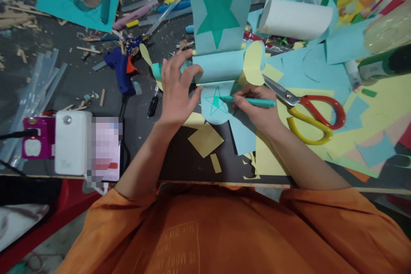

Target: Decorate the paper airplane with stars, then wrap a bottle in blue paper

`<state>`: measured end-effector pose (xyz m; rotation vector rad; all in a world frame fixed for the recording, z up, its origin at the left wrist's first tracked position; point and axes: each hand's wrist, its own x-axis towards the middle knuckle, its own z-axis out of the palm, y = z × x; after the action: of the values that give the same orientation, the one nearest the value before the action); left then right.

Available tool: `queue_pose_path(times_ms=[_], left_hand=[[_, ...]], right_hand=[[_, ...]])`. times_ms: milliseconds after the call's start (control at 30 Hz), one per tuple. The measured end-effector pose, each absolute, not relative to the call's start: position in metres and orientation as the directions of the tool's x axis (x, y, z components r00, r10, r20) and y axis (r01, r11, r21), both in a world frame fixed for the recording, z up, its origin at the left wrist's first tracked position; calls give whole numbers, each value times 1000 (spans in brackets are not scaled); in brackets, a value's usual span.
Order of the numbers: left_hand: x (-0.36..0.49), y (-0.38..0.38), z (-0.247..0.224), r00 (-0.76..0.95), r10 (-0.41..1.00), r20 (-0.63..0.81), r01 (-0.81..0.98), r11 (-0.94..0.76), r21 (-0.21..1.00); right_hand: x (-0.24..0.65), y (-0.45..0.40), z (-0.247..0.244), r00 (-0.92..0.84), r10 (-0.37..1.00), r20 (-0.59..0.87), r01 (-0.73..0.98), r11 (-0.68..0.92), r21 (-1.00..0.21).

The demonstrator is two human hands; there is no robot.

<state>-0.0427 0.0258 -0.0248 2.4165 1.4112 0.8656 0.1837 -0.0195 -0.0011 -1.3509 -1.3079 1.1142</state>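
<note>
A green marker pen (253, 102) is gripped in my right hand (258, 105), its tip on a partly coloured star outline (217, 102). The star is drawn on the near blue paper flap of a paper model plane (221, 67). Across the model, the far flap bears a filled green star (220, 6). My left hand (180, 83) rests over the left end of the blue tube body, thumb and fingers apart, pressing it down. Yellow paper propeller blades (146, 55) stick out at the left end, and a yellow paper tail (253, 64) stands at the right.
Red-and-yellow scissors (308, 111) lie beside my right wrist. A blue glue gun (118, 68) and a black pen (153, 103) are to the left, with a phone (107, 150) and white power bank (71, 141) nearer. A white paper roll (297, 18) and paper scraps lie at right.
</note>
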Motion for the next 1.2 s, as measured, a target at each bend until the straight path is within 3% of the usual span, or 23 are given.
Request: queue_pose_path(times_ms=[233,433,667,967,1200], left_hand=[[-43,25,-29,355,801,482,712,-566,415],[-41,24,-27,343,820,458,739,-537,407],[-40,21,-20,311,875,370,734,-468,492],[-44,25,-28,319,870,375,708,-482,516],[-42,23,-25,330,842,427,738,-512,439]], right_hand=[[185,-20,0,8,999,-36,222,-37,-974],[185,-19,-1,-2,1000,-13,206,-12,-978],[186,-19,0,-32,999,8,223,15,-975],[185,-20,1,-12,1000,18,207,20,-978],[186,-20,5,-64,998,-15,230,1,-973]])
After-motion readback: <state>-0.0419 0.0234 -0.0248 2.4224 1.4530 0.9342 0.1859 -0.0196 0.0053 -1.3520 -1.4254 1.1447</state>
